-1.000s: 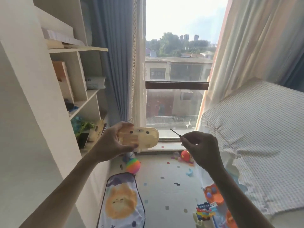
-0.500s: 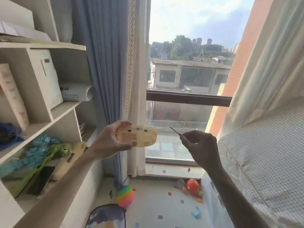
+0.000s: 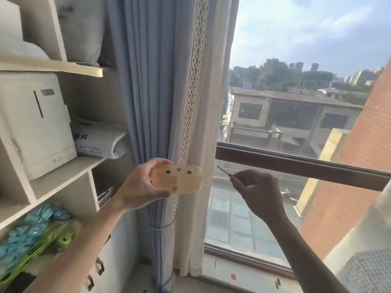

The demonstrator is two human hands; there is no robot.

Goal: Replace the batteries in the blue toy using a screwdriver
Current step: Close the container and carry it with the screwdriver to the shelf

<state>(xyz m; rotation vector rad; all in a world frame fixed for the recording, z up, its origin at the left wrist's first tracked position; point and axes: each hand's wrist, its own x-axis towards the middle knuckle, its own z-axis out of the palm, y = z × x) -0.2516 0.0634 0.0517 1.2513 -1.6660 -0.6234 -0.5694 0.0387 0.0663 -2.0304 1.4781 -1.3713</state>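
Gripped in the left hand (image 3: 139, 187) was a yellowish oblong toy (image 3: 177, 179), held up before the curtain (image 3: 148, 102); a thin screwdriver (image 3: 223, 171) was pinched by the right hand (image 3: 257, 193), its tip just beside the toy, apart.

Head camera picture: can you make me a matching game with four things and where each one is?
Things:
1. yellow case with a face
2. thin screwdriver
3. white box
4. blue curtain

Places:
A. pinched in the right hand
B. hanging between the shelves and the window
C. standing on a shelf
D. held in the left hand

Pairs: 1-D, 2-A, 3-C, 4-B
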